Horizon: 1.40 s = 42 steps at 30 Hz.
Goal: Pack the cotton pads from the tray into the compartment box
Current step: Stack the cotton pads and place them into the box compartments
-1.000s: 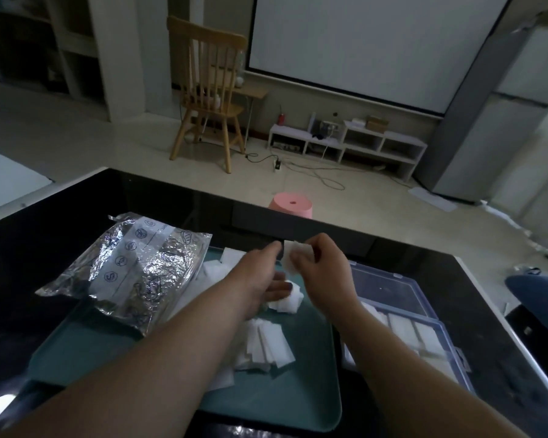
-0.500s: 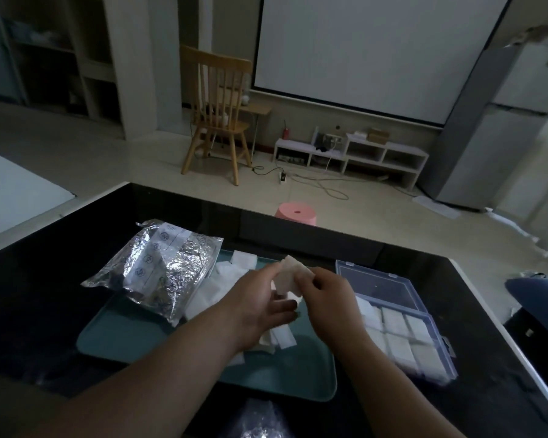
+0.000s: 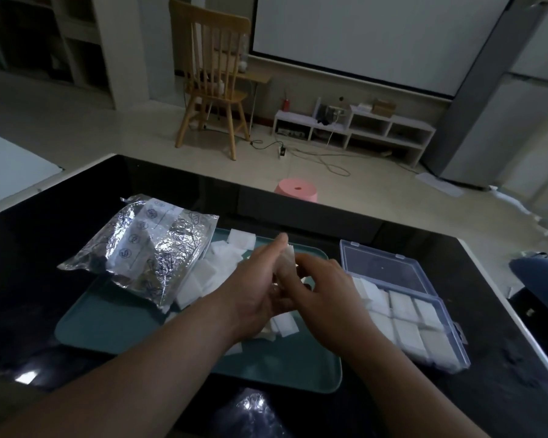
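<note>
Closer together | left hand (image 3: 257, 292) and right hand (image 3: 328, 294) pinch cotton pad (image 3: 287, 258) | mostly hidden

One tray (image 3: 108, 327) sits at lower centre, and one foil bag (image 3: 149, 251) at centre left. One box (image 3: 380, 267) lies right of centre; I make out six filled cells in it, two rows of three, any others hidden. Two hands at mid-frame, left hand (image 3: 260, 289) and right hand (image 3: 326, 292), share one pad (image 3: 288, 259). The loose pads (image 3: 222, 257) on the tray overlap too much to count. Higher in the frame stand one chair (image 3: 215, 74) and one pink stool (image 3: 296, 191).
</note>
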Each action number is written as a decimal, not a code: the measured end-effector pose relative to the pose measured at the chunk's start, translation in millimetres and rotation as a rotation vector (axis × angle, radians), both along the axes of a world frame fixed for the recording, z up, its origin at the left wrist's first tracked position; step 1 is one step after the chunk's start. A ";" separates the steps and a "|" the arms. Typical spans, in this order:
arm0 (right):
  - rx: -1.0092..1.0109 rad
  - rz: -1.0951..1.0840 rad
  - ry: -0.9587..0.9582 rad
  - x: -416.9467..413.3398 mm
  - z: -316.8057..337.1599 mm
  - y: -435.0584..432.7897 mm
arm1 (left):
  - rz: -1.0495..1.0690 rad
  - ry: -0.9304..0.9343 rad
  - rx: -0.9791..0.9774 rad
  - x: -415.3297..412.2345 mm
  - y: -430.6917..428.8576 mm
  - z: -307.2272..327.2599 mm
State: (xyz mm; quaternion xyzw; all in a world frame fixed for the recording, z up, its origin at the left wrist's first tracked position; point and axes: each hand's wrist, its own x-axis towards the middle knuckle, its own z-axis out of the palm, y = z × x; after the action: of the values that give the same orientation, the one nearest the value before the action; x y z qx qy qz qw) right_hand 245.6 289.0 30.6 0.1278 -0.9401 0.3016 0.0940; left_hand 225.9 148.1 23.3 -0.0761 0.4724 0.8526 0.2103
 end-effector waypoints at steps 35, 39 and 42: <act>-0.144 0.159 0.030 -11.3 11.8 -3.2 | 0.020 0.012 0.006 -3.9 -22.1 8.4; -0.033 -0.019 -0.072 -16.4 7.3 14.0 | 0.199 -0.046 0.003 -10.7 -43.0 10.2; 0.190 -0.035 -0.183 -12.1 -4.1 22.1 | 0.244 -0.089 -0.001 -11.3 -46.7 6.0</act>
State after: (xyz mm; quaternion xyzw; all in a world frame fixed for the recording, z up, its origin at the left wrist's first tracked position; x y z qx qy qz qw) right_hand 233.6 311.2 26.4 0.0915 -0.9713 0.2197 0.0006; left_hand 214.5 101.4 29.2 -0.1711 0.4504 0.8673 0.1256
